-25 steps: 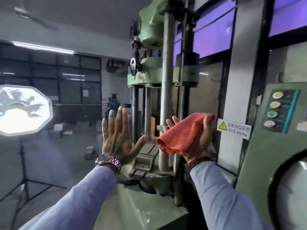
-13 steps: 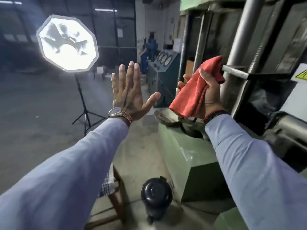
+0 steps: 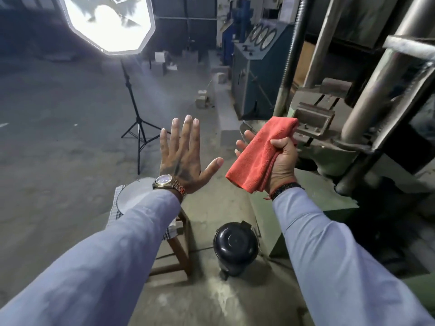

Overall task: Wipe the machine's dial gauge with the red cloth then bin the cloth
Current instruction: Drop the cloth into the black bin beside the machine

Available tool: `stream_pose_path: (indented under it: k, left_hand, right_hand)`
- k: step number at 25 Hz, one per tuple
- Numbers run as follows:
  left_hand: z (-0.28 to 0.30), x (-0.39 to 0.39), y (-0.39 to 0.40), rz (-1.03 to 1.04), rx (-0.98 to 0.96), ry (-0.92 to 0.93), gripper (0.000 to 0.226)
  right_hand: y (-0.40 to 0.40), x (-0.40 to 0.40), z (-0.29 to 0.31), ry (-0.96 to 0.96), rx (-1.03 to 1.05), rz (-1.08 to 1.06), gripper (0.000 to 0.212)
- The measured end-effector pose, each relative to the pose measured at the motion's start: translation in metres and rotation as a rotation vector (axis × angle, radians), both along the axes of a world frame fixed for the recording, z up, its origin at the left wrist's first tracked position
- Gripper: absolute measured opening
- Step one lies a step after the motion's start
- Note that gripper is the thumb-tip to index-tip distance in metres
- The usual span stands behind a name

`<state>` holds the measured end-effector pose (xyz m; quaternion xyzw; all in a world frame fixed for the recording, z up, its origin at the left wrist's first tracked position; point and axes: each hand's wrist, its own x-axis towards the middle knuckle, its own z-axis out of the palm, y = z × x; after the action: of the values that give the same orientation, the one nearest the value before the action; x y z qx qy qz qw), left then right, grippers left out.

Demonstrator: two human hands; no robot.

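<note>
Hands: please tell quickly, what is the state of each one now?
Left hand: open, fingers spread, holding nothing.
Right hand: closed on the red cloth.

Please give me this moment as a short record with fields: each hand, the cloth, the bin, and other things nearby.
left hand: left hand, open, fingers spread, holding nothing
right hand: right hand, closed on the red cloth
cloth: folded, held in the air, touching no machine part
bin: black bin on the floor below the hands, lid shut
machine: green machine at right, with steel columns
stool: wooden stool beside the bin
light: studio light on a tripod
</note>
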<state>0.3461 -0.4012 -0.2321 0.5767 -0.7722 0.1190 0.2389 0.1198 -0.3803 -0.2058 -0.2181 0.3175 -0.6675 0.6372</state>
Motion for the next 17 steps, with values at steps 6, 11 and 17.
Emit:
stream_pose_path:
  k: [6,11,17]
  left_hand:
    - [-0.073,0.001,0.003,-0.002,0.103,-0.013,0.11]
    - [-0.135,0.006,-0.018,-0.056,0.209,-0.064,0.11]
    - [-0.209,0.008,-0.07,-0.2,0.285,-0.09,0.109]
  right_hand:
    - [-0.009,0.006,-0.081,-0.095,0.055,0.044,0.095]
    - [-0.016,0.014,-0.152,-0.1,0.163,-0.016,0.077]
    - [-0.039,0.023,-0.234,-0.147,0.219,-0.149,0.085]
